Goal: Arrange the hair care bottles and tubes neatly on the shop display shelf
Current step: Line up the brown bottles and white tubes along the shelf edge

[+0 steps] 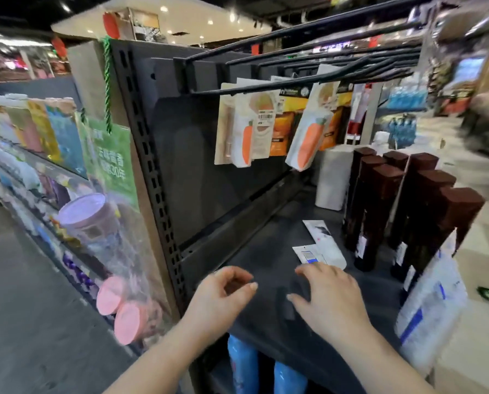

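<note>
Several tall dark brown bottles (380, 206) stand in rows at the right of the dark shelf (266, 251). A white tube (321, 240) lies flat on the shelf beside them, with a second white tube (311, 255) overlapping it. My right hand (327, 294) hovers just in front of these tubes, fingers spread and holding nothing. My left hand (223, 294) hangs over the shelf's front left part, fingers loosely curled and empty. White tubes with blue print (431, 297) stand at the shelf's front right edge.
Hanging packets with carrot prints (308, 137) dangle from black hooks (294, 78) above the shelf. A white box (333, 177) stands at the back. Blue bottles (243, 365) sit on the shelf below. A side rack at left holds pink-capped tubs (129, 317).
</note>
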A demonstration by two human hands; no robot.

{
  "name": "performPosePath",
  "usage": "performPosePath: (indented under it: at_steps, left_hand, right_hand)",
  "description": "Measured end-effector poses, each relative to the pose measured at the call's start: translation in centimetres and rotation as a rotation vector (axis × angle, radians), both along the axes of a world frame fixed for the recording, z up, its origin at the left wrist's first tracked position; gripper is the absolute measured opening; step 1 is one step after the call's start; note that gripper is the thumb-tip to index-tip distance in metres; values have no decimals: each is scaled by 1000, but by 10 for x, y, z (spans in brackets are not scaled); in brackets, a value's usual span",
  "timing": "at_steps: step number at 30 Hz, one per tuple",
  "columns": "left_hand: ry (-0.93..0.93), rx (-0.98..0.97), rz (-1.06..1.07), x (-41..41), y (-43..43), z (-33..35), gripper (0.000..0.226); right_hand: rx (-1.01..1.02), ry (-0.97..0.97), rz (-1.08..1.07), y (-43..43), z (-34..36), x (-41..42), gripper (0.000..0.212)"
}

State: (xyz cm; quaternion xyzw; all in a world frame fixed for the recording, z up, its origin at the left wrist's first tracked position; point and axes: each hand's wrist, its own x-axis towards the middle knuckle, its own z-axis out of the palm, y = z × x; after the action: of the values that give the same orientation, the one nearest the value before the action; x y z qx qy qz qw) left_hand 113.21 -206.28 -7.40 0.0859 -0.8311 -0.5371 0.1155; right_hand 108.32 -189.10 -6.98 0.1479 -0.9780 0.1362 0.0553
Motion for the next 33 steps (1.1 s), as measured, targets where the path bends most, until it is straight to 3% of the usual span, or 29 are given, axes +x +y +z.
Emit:
performPosePath:
  at_steps: [5, 9, 11, 13, 16, 18, 22, 26, 30, 33]
  left_hand:
    - [-11, 41, -127, -31, 4, -10, 5]
    - [-47, 29, -216, -46, -3, -18, 3]
    - [-62, 1, -271, -54, -10, -18, 4]
    - [-73, 45, -298, -61, -14, -13, 12]
    - [-182, 318, -333, -66, -11, 1, 30]
    - [-272, 497, -456, -66, -9, 9, 38]
    - [-217, 722, -728, -60, -4, 26, 26]
    - [-125, 759, -726, -57, 5, 36, 24]
    - [-43, 727, -708, -59, 11, 42, 32]
    - [35, 696, -682, -61, 18, 47, 32]
  right_hand:
    - [44, -26, -205, 7, -11, 4, 55]
    - [-64, -5, -289, 1, -18, 8, 44]
    - [-396, -25, -327, -3, -17, 12, 37]
    - [-903, -128, -358, -9, -6, 21, 23]
    - [-1530, -382, -351, -21, 12, 33, 17]
    - [-1744, -458, -330, -26, 19, 38, 16]
    - [-1722, -504, -272, -36, 22, 45, 21]
    - [-1562, -416, -289, -33, 29, 48, 21]
    - [-1279, -251, -246, -30, 44, 52, 29]
    - [-859, 8, -242, -24, 61, 55, 36]
